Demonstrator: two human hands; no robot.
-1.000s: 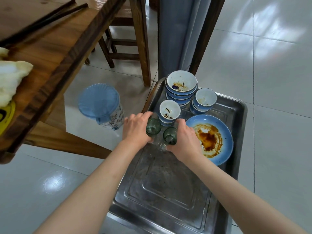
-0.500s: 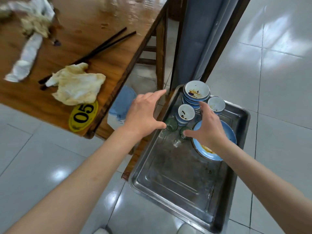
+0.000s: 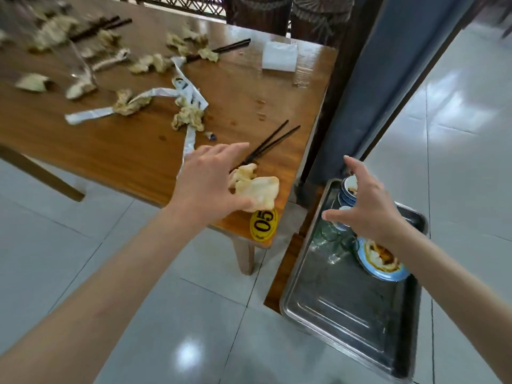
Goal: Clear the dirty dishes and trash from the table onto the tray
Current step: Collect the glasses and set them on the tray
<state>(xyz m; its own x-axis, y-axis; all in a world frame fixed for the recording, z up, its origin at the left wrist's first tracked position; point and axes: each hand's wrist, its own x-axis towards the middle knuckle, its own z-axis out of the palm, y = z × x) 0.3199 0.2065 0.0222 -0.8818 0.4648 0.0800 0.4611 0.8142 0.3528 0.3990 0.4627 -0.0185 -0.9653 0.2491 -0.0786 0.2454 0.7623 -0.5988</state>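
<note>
Napkin [image 3: 257, 189], crumpled near table [image 3: 138, 151] corner: left hand [image 3: 206, 184] above, fingers spread to grab; right hand [image 3: 368, 209] splayed, empty, over tray [image 3: 346, 314].

Right hand [image 3: 371, 209] hides most of the stacked bowls [image 3: 347, 194] on the tray [image 3: 346, 314]; far-left tabletop [image 3: 138, 139] trash motion-blurred, cut off at the edge.

Your single head-worn camera looks forward and steeply down, wide-angle, from close above your outstretched forearms. The table [image 3: 144, 151] fills the upper left, its near right corner with the yellow number tag [image 3: 263, 224] almost at centre; the tray [image 3: 346, 309] sits lower right on the tiled floor [image 3: 83, 245]. No second view overlaps it.
</note>
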